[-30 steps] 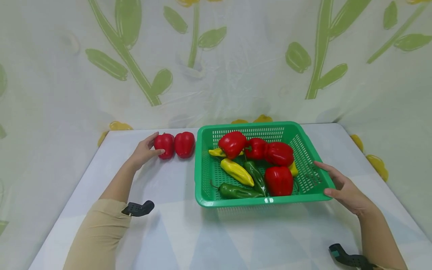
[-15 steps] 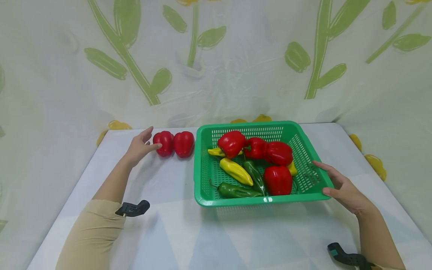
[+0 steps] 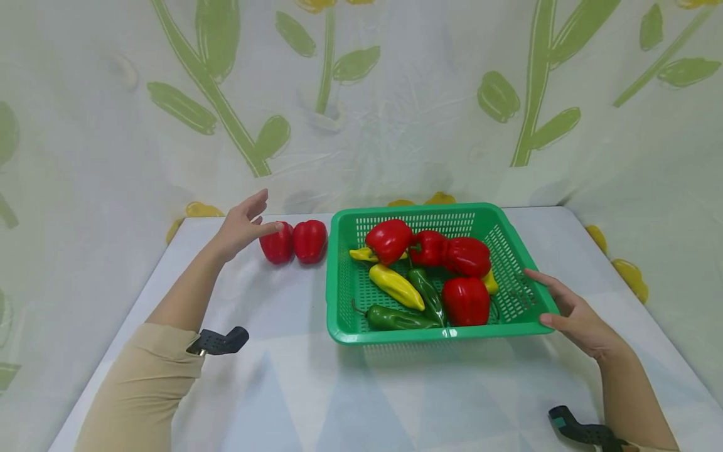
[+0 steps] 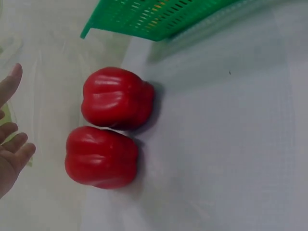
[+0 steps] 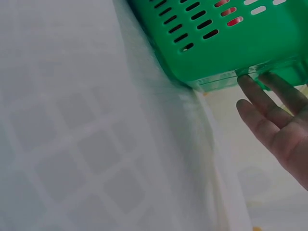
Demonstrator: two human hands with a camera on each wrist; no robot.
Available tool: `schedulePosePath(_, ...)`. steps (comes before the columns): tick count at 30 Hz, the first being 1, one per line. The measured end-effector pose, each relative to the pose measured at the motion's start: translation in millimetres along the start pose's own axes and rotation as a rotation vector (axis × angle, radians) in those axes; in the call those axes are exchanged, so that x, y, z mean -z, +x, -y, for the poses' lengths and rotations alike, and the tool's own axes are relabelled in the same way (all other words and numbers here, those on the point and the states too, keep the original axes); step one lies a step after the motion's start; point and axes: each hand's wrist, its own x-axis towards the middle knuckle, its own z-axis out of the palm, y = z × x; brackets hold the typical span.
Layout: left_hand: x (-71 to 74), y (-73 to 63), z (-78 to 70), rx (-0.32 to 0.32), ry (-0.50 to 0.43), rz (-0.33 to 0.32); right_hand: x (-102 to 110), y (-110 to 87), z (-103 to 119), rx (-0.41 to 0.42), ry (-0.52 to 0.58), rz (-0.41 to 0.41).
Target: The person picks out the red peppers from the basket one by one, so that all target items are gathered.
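My left hand [image 3: 240,227] hangs with fingers spread and extended above a red bell pepper [image 3: 277,246] at the table's far left. A second red bell pepper [image 3: 310,242] stands right beside it. In the left wrist view the left hand's fingers [image 4: 14,149] are apart from both peppers, holding nothing. My right hand [image 3: 584,321] touches the right side of a green plastic basket [image 3: 390,337], thumb at the near corner and fingertips along the rim. The right wrist view shows its fingers [image 5: 260,98] fairly straight against the basket's outer wall.
In the basket lie several red bell peppers [image 3: 466,302], yellow peppers [image 3: 397,287] and green chili peppers [image 3: 402,319]. The white table [image 3: 271,402] ends at a leaf-patterned sheet [image 3: 407,138] behind. A black device [image 3: 220,341] sits on each forearm.
The left hand has let go of the left bell pepper and risen up and away, fingers spreading. The peppers stay in place. The right hand stays at the basket.
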Motion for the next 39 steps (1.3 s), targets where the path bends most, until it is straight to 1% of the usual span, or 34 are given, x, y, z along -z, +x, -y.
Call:
schedulePosePath(5,-6.0,2.0,-22.7,-0.032,-0.008,0.013,1.3,-0.7,-1.9,0.001,-0.006,0.0)
schedulePosePath(8,-13.8,2.8,-34.6,-0.067,0.002,0.043,1.5,-0.6,-3.0,0.003,-0.012,0.0)
schedulePosePath(10,-21.0,1.9,-42.2,-0.101,0.029,0.072,1.0,-0.1,-3.3,0.002,-0.016,0.002)
schedulePosePath(14,-38.3,-1.5,-56.4,-0.166,0.122,0.129,0.5,0.5,-3.0,0.004,-0.01,0.005)
schedulePosePath(16,-47.9,-2.9,-61.7,-0.181,0.157,0.145,0.9,0.1,-2.9,0.001,-0.004,0.003)
schedulePosePath(18,-57.8,-4.4,-65.0,-0.195,0.181,0.155,1.5,-0.4,-2.6,-0.006,0.002,0.0)
schedulePosePath(20,-68.1,-5.7,-66.9,-0.219,0.224,0.161,1.9,-0.6,-2.5,-0.009,0.006,0.001)
schedulePosePath(24,-86.7,-6.9,-68.9,-0.273,0.253,0.176,1.8,-0.1,-2.2,-0.005,0.006,0.004)
schedulePosePath(27,-99.0,-3.2,-70.6,-0.292,0.238,0.2,2.5,-0.9,-2.9,0.009,0.007,0.007)
schedulePosePath(31,-112.7,6.3,-73.7,-0.316,0.24,0.26,3.7,-2.3,-4.1,0.027,0.02,0.016)
schedulePosePath(34,-121.7,11.3,-77.7,-0.313,0.239,0.303,4.3,-1.5,-5.2,0.024,0.026,0.015)
schedulePosePath(37,-130.9,11.4,-82.3,-0.282,0.237,0.32,3.7,0.6,-6.2,0.023,0.034,0.01)
schedulePosePath(39,-138.2,12.1,-84.9,-0.281,0.236,0.327,3.5,0.5,-6.9,0.021,0.035,0.008)
